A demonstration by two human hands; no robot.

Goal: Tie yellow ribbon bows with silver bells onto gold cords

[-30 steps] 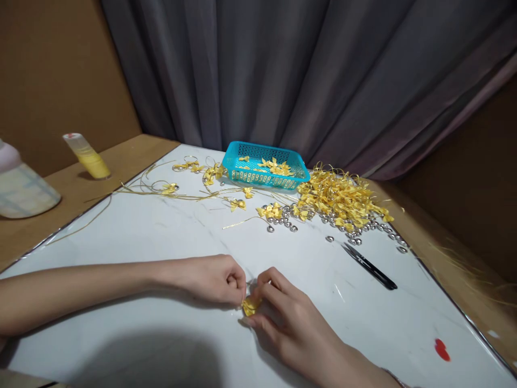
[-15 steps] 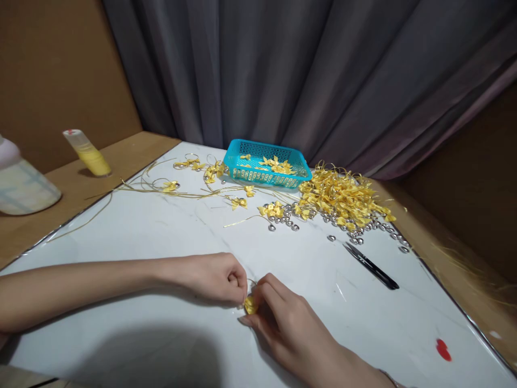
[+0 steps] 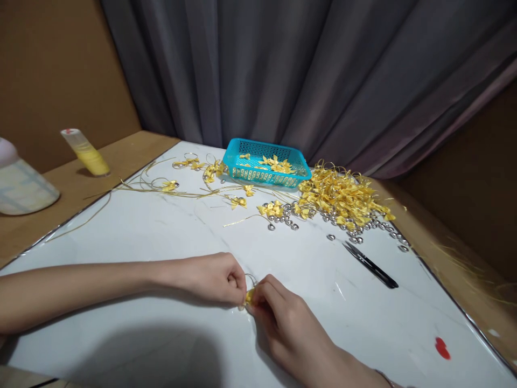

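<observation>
Both hands meet low at the middle of the white table [image 3: 161, 237]. My left hand [image 3: 216, 277] is curled into a loose fist, its fingertips pinching a small yellow ribbon piece [image 3: 249, 296]. My right hand [image 3: 283, 318] comes from the lower right, its fingers closed on the same yellow piece from the other side. A thin loop of ribbon rises just above the piece between the two hands. Most of the piece is hidden by the fingers.
A teal basket [image 3: 266, 164] holding yellow bows stands at the back. Right of it lie a heap of yellow ribbon bows [image 3: 343, 196] and several silver beads [image 3: 355, 234]. Black scissors [image 3: 369, 264] lie at the right; a yellow glue bottle [image 3: 84, 152] stands at the left.
My right hand's fingers have closed in tighter over the yellow piece, covering more of it. The left hand has hardly moved.
</observation>
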